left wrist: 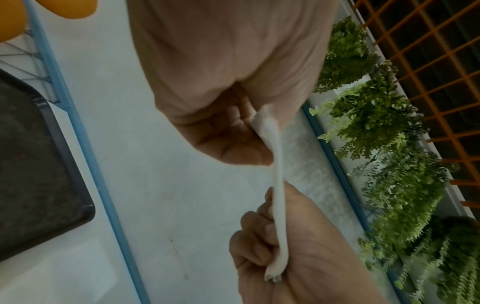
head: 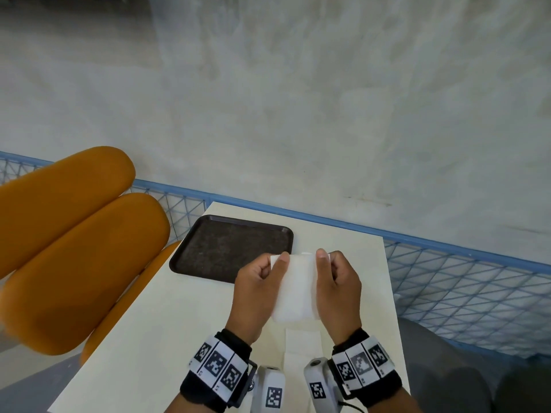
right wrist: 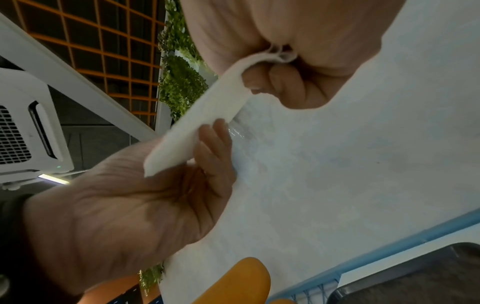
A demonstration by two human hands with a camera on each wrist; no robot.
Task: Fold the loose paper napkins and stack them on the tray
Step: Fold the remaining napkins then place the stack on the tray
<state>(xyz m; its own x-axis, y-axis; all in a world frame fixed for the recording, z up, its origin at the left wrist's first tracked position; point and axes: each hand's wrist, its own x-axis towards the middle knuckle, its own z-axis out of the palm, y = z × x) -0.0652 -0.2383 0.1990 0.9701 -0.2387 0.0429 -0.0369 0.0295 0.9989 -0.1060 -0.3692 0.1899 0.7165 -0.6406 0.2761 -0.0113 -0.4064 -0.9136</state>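
A white paper napkin (head: 295, 286) hangs above the table between both hands. My left hand (head: 259, 281) pinches its left edge under the thumb, and my right hand (head: 335, 278) pinches the right edge the same way. From the left wrist view the napkin (left wrist: 279, 197) shows edge-on as a thin strip running between the two hands. In the right wrist view the napkin (right wrist: 197, 123) looks like a flat doubled band. The dark tray (head: 226, 248) lies bare on the table, just left of and beyond my hands. Another white napkin (head: 301, 347) lies flat between my wrists.
The cream table (head: 155, 338) is narrow. An orange padded chair (head: 74, 242) stands close on the left. A blue wire-mesh fence (head: 465, 287) runs behind and to the right of the table. Green plants (left wrist: 389, 144) hang on a wall beyond.
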